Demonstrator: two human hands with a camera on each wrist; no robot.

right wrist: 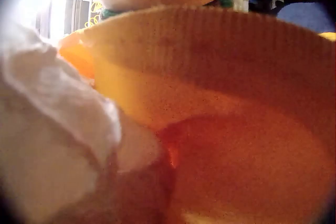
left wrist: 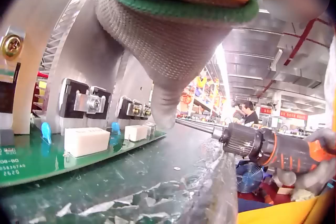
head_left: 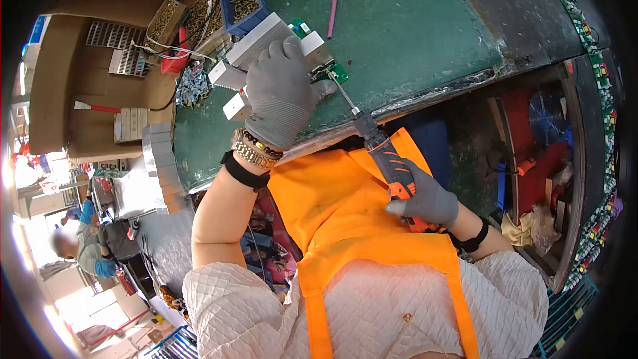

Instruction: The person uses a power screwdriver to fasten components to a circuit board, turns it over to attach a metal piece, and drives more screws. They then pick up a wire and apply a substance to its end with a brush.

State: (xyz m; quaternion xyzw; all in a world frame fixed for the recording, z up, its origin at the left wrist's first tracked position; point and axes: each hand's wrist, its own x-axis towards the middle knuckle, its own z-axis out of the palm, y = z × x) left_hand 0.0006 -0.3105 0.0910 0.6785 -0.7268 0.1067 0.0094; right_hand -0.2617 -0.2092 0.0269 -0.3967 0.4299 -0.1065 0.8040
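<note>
My gloved left hand (head_left: 282,90) lies over the silver heat sinks (head_left: 259,41), fingers bent over the metal and thumb down beside the green circuit board (head_left: 341,72). The left wrist view shows the board (left wrist: 42,167) with white blocks (left wrist: 87,141), blue discs and parts screwed to upright metal plates; the glove's thumb (left wrist: 165,103) is at its far end. My gloved right hand (head_left: 432,198) grips a black and orange electric screwdriver (head_left: 385,159), its shaft slanting to the board's near end. Where the tip sits is hidden by the thumb in the left wrist view.
A blue bin of screws (head_left: 243,5) and a tray of screws (head_left: 163,23) stand beyond the heat sinks. A pink stick (head_left: 334,1) lies on the green bench (head_left: 399,20). Metal blocks (head_left: 159,159) line the left edge. Another person (head_left: 86,242) is at far left.
</note>
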